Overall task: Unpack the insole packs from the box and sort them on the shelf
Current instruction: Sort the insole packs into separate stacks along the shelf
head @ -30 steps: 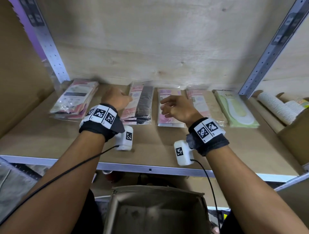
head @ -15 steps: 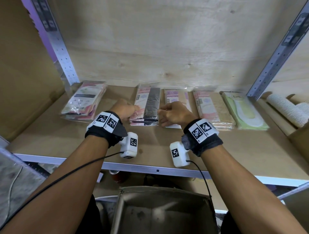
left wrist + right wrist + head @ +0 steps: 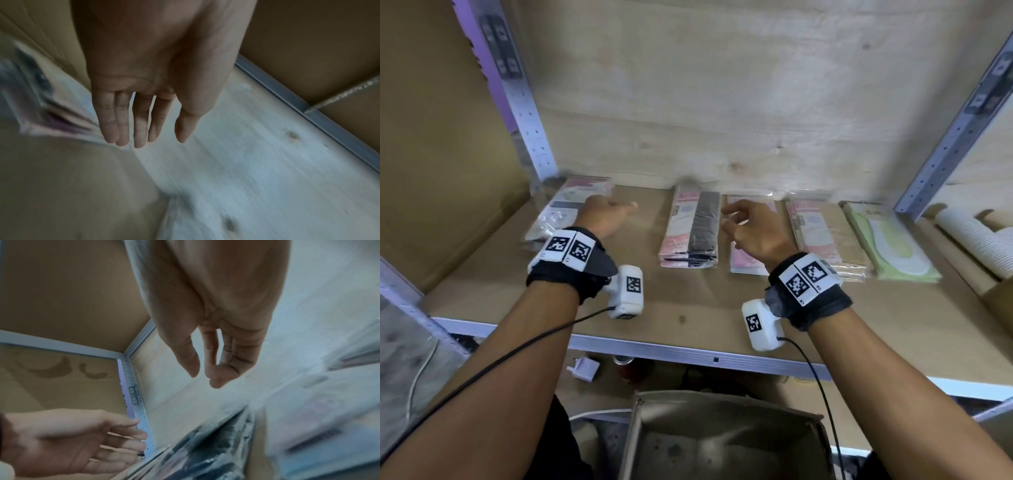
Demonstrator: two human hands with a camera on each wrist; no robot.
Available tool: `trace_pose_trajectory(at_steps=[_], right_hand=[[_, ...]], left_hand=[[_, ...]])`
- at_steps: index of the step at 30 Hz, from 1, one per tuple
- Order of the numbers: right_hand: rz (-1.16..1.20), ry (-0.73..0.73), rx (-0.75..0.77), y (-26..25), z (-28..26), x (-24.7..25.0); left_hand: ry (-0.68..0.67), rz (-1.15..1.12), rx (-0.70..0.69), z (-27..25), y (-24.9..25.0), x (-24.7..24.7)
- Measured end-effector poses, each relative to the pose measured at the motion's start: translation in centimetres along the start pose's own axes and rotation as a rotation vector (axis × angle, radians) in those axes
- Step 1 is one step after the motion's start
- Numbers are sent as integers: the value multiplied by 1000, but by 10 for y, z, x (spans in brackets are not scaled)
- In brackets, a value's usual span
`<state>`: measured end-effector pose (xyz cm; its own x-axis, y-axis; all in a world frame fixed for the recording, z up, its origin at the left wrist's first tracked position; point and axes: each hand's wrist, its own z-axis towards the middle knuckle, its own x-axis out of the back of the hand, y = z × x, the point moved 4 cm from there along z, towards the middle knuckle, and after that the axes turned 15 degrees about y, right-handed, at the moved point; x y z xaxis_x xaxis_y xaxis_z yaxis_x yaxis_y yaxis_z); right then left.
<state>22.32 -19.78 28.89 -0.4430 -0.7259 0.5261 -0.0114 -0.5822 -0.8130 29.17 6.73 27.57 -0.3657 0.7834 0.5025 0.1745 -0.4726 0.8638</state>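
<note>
Several stacks of insole packs lie in a row along the back of the wooden shelf (image 3: pixel 688 308). A pink and black stack (image 3: pixel 693 229) sits in the middle between my hands. My left hand (image 3: pixel 616 212) hovers open just left of it, fingers straight (image 3: pixel 141 129), in front of a tilted pink and white stack (image 3: pixel 561 212). My right hand (image 3: pixel 739 219) hangs open over a pink stack (image 3: pixel 746 260), fingers loosely bent and holding nothing (image 3: pixel 213 369). The cardboard box (image 3: pixel 722 442) stands below the shelf edge with nothing visible inside.
A pink and brown stack (image 3: pixel 822 233) and a green pack (image 3: pixel 887 240) lie at the right. Metal uprights (image 3: pixel 524 102) stand at both shelf ends. Stacked white paper cups (image 3: pixel 976 236) lie in a carton beyond the right upright. A white plug (image 3: pixel 583 368) lies under the shelf.
Both hands let go of the pink and black stack, which they had gripped from either side. The left hand moved left and opened; the right hand lifted over the pink stack.
</note>
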Motion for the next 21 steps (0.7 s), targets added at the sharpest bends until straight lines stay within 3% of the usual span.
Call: trace_pose_trajectory(at_steps=[3,5,9,15,21], right_hand=[[34,-13,49,-21,3,-13],[51,-82,74,-35,1,-33],[123,-232,46,-63,-6,-92],[243,-446,-149,-103,-16,-170],[272,-494,-294,-116,-24,-214]], left_hand=[[192,22,-15,20,-11,46],[219,-1,22,32,-24,70],[217,82,8,48,-48,99],[112,208,-22,58,-60,111],[37,169,-35,56,-65,108]])
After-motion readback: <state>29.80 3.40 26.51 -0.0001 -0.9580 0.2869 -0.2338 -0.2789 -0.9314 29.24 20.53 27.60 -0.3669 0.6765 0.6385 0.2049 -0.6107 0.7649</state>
